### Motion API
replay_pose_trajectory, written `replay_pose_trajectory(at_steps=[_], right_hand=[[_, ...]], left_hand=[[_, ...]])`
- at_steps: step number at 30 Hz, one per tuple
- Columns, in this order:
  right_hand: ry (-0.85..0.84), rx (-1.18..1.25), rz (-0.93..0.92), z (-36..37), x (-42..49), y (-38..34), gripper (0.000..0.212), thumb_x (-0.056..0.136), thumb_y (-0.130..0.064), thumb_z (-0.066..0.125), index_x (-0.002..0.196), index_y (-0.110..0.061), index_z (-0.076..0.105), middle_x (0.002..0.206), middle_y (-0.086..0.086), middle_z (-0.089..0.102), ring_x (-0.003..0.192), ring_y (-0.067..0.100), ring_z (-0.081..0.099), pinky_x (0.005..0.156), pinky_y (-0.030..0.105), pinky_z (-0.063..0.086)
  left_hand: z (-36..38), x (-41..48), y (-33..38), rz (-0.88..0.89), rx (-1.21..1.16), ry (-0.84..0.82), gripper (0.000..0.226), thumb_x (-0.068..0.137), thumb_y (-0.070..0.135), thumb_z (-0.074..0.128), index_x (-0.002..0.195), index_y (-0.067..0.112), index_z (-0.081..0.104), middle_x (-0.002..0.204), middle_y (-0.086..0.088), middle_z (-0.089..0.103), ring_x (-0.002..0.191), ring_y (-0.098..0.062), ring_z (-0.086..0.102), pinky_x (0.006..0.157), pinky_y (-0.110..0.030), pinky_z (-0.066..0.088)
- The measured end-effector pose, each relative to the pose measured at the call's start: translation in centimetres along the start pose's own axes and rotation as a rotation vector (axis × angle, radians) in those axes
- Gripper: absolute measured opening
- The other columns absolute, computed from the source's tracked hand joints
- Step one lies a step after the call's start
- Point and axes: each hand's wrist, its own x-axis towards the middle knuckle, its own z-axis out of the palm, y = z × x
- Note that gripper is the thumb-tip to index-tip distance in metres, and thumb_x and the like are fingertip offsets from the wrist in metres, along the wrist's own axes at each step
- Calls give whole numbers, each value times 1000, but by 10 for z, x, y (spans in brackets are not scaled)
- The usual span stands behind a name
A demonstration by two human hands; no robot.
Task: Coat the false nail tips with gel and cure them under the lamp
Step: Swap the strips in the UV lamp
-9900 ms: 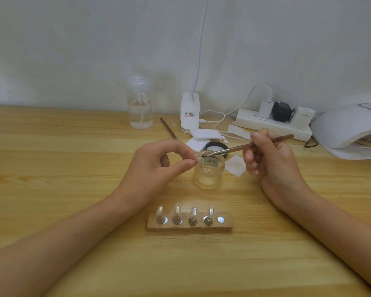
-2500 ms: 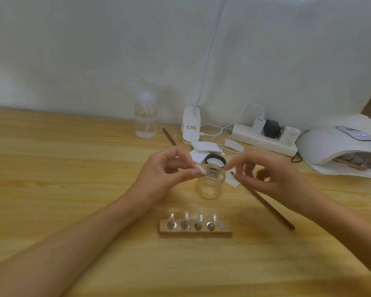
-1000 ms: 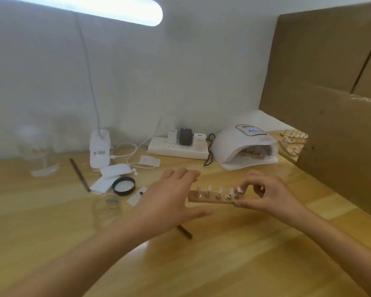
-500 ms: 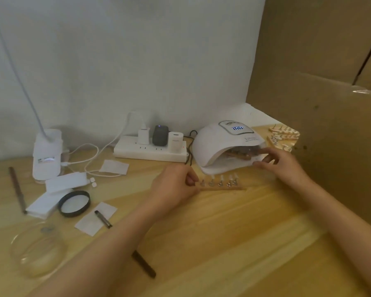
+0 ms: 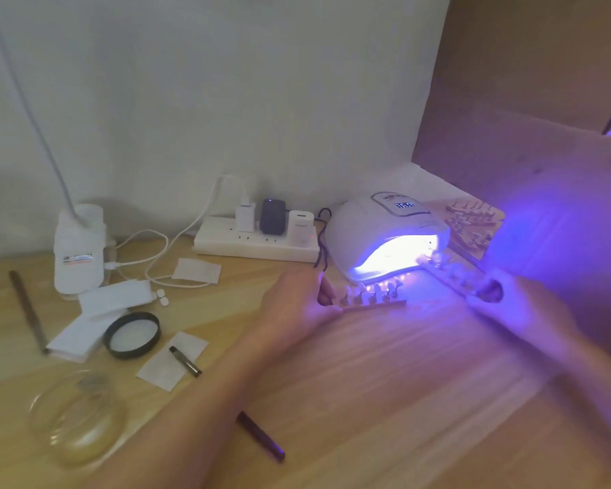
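While the curing lamp (image 5: 378, 227) is glowing violet at rear right of the bench (image 5: 385, 375), the wooden strip (image 5: 374, 305) carrying a row of false nail tips (image 5: 362, 288) is lying just in front of the lamp mouth, not yet inside. The left hand (image 5: 297, 305) is pinching its left end, fingers curled round the wood. The right hand (image 5: 508, 305), blurred, appears to be pinching the near end of a second strip (image 5: 445, 273) that is slanting out from the mouth's right side. Handling, est.: strip is likely reading light and stiff; tips are standing on small pegs w/ gel prob. wet, so they are smearing or tipping easily. Best taking it by the bare wood ends, level, never by the tips. In the way: second strip is occupying the mouth and prob. needs clearing first. Also lying about: power strip (image 5: 254, 241) w/ plugs beside the lamp, black lid (image 5: 132, 335), paper wipes (image 5: 172, 361), glass jar (image 5: 75, 418), brush (image 5: 261, 435) running under the left forearm, spare racks (image 5: 473, 224) behind the lamp, cardboard wall (image 5: 526, 100) closing in at right.
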Motion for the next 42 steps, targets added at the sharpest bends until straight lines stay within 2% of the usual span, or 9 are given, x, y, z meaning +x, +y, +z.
replay_pose_trajectory(at_steps=[7, 19, 23, 27, 32, 34, 36, 39, 42], right_hand=[[54, 20, 123, -4, -5, 2, 39, 85, -48, 72, 74, -14, 57, 76, 1, 62, 68, 18, 55, 53, 33, 37], [129, 76, 311, 18, 37, -39, 48, 83, -60, 69, 78, -12, 63, 81, 8, 65, 76, 29, 59, 68, 34, 45], [96, 214, -10, 14, 27, -23, 22, 87, -44, 70, 86, -21, 69, 82, -3, 66, 75, 16, 59, 59, 31, 40], [14, -14, -385, 11, 19, -5, 17, 99, -33, 54, 112, -40, 63, 92, -23, 59, 77, -1, 53, 53, 28, 37], [-25, -290, -146, 13, 41, -11, 43, 103, -41, 42, 144, -31, 46, 109, 1, 68, 99, 27, 64, 67, 35, 47], [11, -261, -116, 13, 41, -18, 40, 102, -37, 45, 142, -29, 48, 103, 2, 69, 94, 28, 64, 68, 36, 47], [57, 8, -237, 12, 34, -21, 26, 98, -24, 57, 122, -31, 63, 81, -5, 64, 73, 16, 59, 59, 32, 42], [-254, 423, -468, 6, 16, -37, 36, 83, -19, 78, 111, -40, 68, 75, -8, 59, 60, 3, 47, 58, 20, 40], [-341, 432, -561, 14, 5, -59, 38, 76, -21, 84, 108, -37, 70, 75, -14, 62, 59, 0, 48, 56, 13, 37]], left_hand=[[-2, -2, 4, -1, 21, -16, 20, 83, 31, 77, 89, 29, 57, 86, 12, 59, 92, -11, 59, 79, -31, 53], [-4, -3, 4, 9, 9, -11, 20, 84, 32, 77, 97, 24, 65, 86, 12, 58, 92, -10, 60, 80, -30, 52], [-4, -1, 4, 12, 9, -14, 19, 84, 33, 77, 95, 26, 63, 85, 13, 56, 91, -10, 59, 79, -29, 52], [-2, -1, 2, 19, 8, -11, 21, 83, 33, 77, 89, 29, 57, 82, 15, 54, 87, -8, 55, 75, -26, 48], [-3, 0, 1, 18, -1, -13, 21, 82, 34, 78, 86, 29, 57, 81, 17, 55, 85, -7, 55, 73, -25, 48], [-2, 0, 0, 15, -3, -8, 22, 81, 34, 78, 85, 31, 57, 80, 17, 55, 85, -6, 55, 73, -26, 48], [-2, -1, 1, 9, -5, -3, 22, 81, 34, 79, 84, 31, 57, 79, 17, 56, 84, -6, 55, 73, -26, 49], [-1, -2, 1, 4, -3, 1, 22, 81, 34, 78, 87, 31, 58, 82, 16, 58, 84, -6, 56, 73, -27, 49], [-1, -3, 3, 25, 11, 11, 21, 82, 35, 78, 93, 29, 61, 84, 15, 59, 85, -5, 57, 75, -27, 51]])
